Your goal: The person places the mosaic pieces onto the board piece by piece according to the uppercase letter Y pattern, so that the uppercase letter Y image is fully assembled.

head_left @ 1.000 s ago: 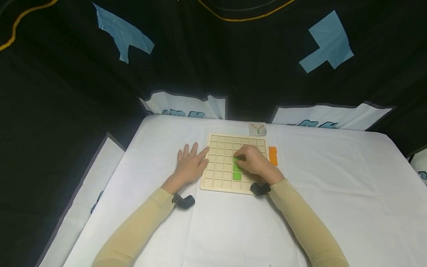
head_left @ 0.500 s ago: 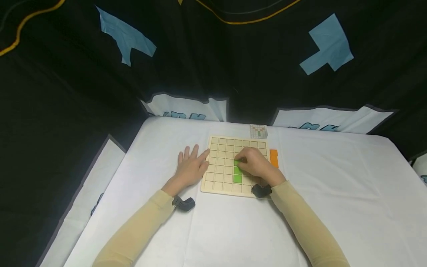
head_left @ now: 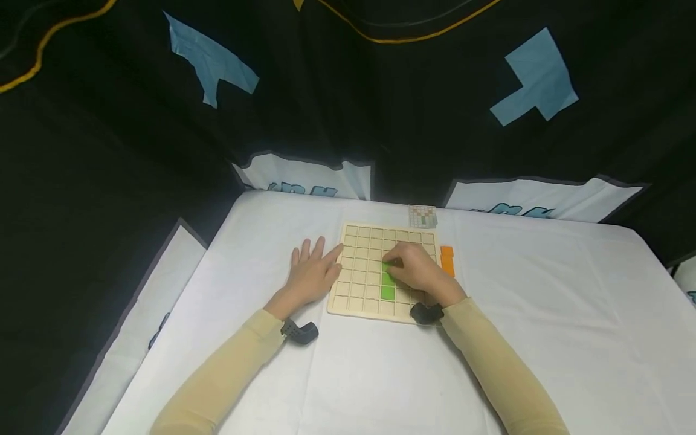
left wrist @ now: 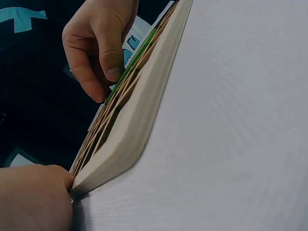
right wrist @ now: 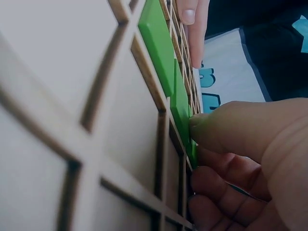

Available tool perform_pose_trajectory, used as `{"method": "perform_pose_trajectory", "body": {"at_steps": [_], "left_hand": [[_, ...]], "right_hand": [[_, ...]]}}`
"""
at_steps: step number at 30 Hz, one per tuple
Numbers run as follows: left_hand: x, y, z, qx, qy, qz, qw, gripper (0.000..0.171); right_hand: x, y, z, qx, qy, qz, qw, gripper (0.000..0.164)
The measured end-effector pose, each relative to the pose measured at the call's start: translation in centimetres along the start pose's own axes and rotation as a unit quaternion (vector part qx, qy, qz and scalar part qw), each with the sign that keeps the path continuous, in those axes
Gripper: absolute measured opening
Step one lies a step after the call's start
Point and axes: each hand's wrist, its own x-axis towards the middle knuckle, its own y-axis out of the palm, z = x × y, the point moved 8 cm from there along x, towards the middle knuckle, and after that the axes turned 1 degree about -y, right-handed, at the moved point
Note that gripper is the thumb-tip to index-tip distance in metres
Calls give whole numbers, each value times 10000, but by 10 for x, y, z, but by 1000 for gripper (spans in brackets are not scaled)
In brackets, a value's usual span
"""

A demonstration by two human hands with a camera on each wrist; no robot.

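Note:
A pale wooden board (head_left: 356, 290) with a grid of square cells lies on the white table. Green square tiles (head_left: 388, 293) sit in one column of its cells. My right hand (head_left: 415, 266) is over the board, its thumb and fingers pinching the farthest green tile (right wrist: 192, 155) in that column; most of this tile is hidden by the fingers. Two nearer green tiles (right wrist: 158, 48) show in the right wrist view. My left hand (head_left: 310, 277) rests with fingers spread on the cloth, forefinger and thumb touching the board's left edge.
Orange tiles (head_left: 447, 261) lie just right of the board. Behind its far edge is a small card (head_left: 422, 216) printed with a coloured grid pattern. White cloth (head_left: 544, 314) covers the table, and a dark curtain (head_left: 348, 109) hangs behind it.
Board, hands and table have all shifted slightly down together in the head view. Both hands keep nearly the same place on the board.

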Motion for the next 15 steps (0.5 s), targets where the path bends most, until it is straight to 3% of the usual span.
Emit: {"method": "perform_pose_trajectory", "body": {"at_steps": [15], "left_hand": [[2, 0, -1, 56, -18, 55, 10000, 56]], "right_hand": [[0, 2, 0, 25, 19, 20, 10000, 27]]}}
